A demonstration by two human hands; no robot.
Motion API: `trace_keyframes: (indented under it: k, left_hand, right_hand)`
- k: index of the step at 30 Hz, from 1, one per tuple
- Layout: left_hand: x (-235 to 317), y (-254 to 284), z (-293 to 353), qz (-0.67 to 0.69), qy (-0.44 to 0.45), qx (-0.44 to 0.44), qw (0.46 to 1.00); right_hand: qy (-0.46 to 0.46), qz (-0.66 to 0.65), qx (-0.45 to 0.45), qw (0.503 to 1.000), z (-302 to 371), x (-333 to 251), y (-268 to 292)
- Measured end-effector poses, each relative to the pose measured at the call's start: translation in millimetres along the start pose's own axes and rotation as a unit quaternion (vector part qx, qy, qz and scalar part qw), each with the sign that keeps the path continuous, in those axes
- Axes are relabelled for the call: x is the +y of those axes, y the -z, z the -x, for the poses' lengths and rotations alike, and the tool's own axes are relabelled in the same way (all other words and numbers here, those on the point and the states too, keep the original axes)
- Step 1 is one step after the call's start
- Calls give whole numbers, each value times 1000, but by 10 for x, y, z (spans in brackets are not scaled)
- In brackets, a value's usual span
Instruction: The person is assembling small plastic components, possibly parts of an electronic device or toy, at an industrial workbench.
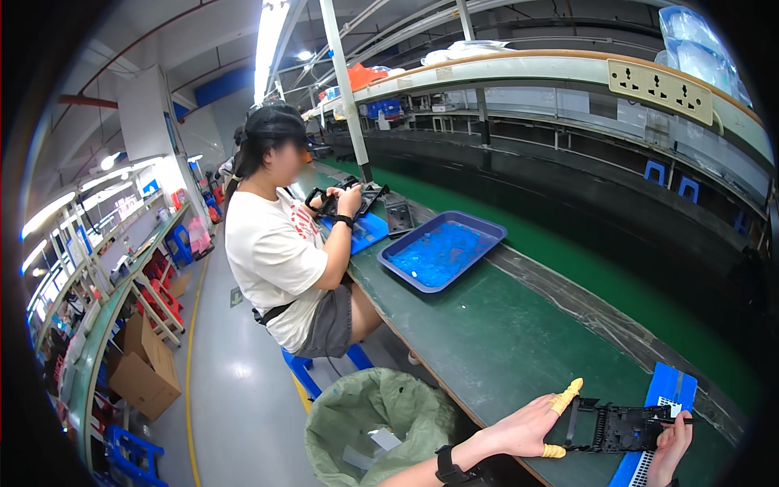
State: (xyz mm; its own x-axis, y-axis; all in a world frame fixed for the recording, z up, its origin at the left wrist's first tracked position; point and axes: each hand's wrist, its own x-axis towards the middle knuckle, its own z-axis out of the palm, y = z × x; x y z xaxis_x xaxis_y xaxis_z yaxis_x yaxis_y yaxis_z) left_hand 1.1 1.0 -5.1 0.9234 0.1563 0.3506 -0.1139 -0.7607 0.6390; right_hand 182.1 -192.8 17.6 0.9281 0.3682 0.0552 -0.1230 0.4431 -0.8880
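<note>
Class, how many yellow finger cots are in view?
2, both on the left hand: one yellow finger cot on the upper finger, another on the lower digit. Others may be hidden.

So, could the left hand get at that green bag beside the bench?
Probably yes: the green bag gapes open right beside the left forearm, with nothing visible in between, though the left hand is at the black part.

Left hand [519, 426] splayed, stretched rightward; right hand [670, 446] curled, fingertips forward
</note>
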Motion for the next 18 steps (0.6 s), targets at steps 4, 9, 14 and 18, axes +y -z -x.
trace_keyframes:
  k: [4, 9, 14, 18]
  left_hand:
    - [51, 65, -17, 29, 33, -44, 998]
    - [60, 75, -25, 26, 34, -47, 998]
    - [36, 48, -13, 21, 32, -42, 998]
    - [61, 73, -16, 28, 33, -47, 998]
  right_hand:
    - [-1, 1, 7, 1000, 22, -32, -29]
    - [-3, 7, 8, 1000, 15, -32, -21]
    - [-2, 7, 14, 1000, 10, -20, -6]
    - [-3, 7, 14, 1000, 7, -11, 11]
